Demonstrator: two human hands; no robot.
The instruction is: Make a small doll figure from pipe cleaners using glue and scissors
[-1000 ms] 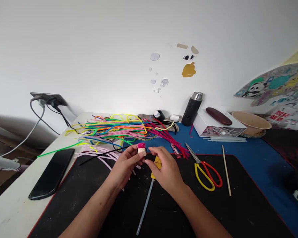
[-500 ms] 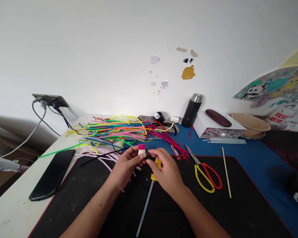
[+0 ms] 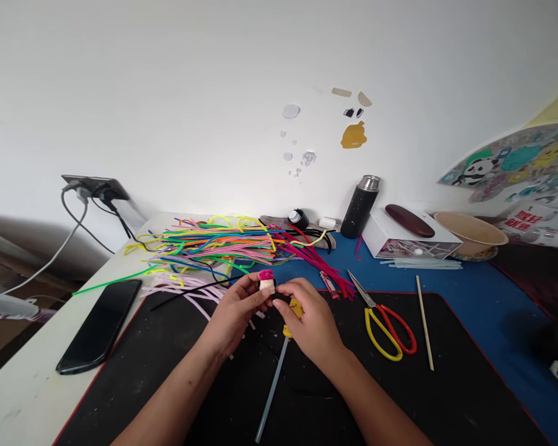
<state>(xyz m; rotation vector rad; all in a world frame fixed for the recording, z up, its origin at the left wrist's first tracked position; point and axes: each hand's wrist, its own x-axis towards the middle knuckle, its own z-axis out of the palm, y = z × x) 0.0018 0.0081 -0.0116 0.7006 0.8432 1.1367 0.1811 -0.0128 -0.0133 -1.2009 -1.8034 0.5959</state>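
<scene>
Looking down from the head camera, both hands are meeting over the middle of the black mat on the tabletop. The left hand is pinching a little pink-and-white piece between thumb and fingertips, holding it up just above the mat. The right hand is curling around a yellow tool, and its thumb tip is touching the side of the piece. A clear stick is poking out from under that hand and running down toward the near edge of the mat.

Just behind the hands a big messy pile of coloured pipe cleaners is lying across the tabletop. A black phone is sitting off to the left, half on the mat's edge. To the right, scissors with one yellow and one red handle are lying near a thin wooden stick. Further back by the wall a black flask is standing upright beside a white box and a tan bowl.
</scene>
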